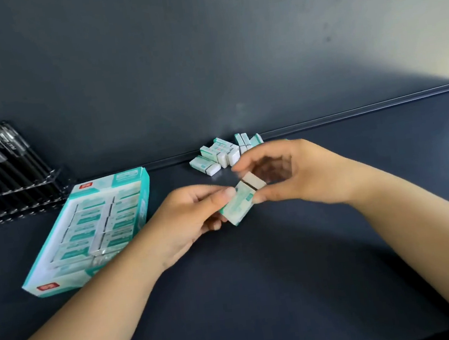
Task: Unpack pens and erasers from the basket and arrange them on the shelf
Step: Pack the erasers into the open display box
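I hold one eraser (242, 202) in the air between both hands, above the dark shelf (258, 277), approx. in the middle of the view. My left hand (192, 218) pinches its lower end — thumb on top, the other fingers curled under it. My right hand (288, 173) takes the upper end, thumb below and forefinger above, the other fingers loosely bent and holding nothing.

The eraser is small and, I judge, very light; a two-finger pinch is enough. It has a paper sleeve, white and teal, and the bare white end sticks out on the right-hand side. The sleeve is smooth and can slide on the rubber, so I think it is better to grip on the flat faces, partly on the bare end, not only on the paper. It is not fragile, a fall will not hurt it.

Behind my hands a small pile of erasers (220, 155) lies near the back edge of the shelf, some flat, some standing. My right hand covers part of it, so I cannot count them. To the left lies the open eraser box (93, 229), with more erasers inside, but the picture is blurry there and my left forearm cuts its corner. The pens in a rack (2, 172) are cut off at the left border. The basket is not visible.
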Available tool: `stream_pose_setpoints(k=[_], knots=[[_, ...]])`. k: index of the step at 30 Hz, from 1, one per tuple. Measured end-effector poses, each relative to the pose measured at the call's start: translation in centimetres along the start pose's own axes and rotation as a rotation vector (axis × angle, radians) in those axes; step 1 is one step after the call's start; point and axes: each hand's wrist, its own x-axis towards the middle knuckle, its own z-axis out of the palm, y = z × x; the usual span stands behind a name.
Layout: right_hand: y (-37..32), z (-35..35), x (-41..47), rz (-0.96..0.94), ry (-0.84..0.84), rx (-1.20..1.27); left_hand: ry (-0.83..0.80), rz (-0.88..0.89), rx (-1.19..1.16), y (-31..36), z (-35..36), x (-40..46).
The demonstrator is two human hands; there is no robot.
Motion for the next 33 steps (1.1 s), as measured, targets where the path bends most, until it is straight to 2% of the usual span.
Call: stream_pose_setpoints(k=[4,6,9,13,16,19,22,28,31,33], knots=[[0.4,0.1,0.4,-0.006,0.089,0.31,-0.091,-0.094,-0.261,1.0,0.5,-1.3],[0.3,0.0,0.5,0.002,0.141,0.337,-0.059,-0.101,-0.365,1.1,0.9,-1.5],[-0.2,0.3,0.1,-0.025,0.158,0.015,0.026,-0.085,-0.489,1.0,1.4,-1.2],[0.3,1.4,0.3,-0.222,0.227,-0.615,0.039,-0.079,-0.595,0.6,1.8,-0.2],[0.0,0.4,0.4,-0.139,0.289,-0.723,0.02,-0.061,-0.561,0.4,2.3,0.9],[-0.1,-2.6,0.1,-0.002,0.433,-0.711,0.054,-0.033,-0.423,0.1,3.0,2.4],[1.1,-6.2,-0.3,0.159,0.529,-0.651,0.097,-0.002,-0.141,-0.1,4.2,4.2],[3.6,-9.7,-0.9,0.298,0.549,-0.622,0.139,0.236,0.561,-0.4,7.4,7.0],[3.9,-10.1,-0.9,0.305,0.541,-0.644,0.197,0.222,0.929,-0.7,9.0,8.0],[4.1,-10.1,-0.7,0.301,0.524,-0.657,0.193,0.169,1.085,-0.8,9.6,8.7]])
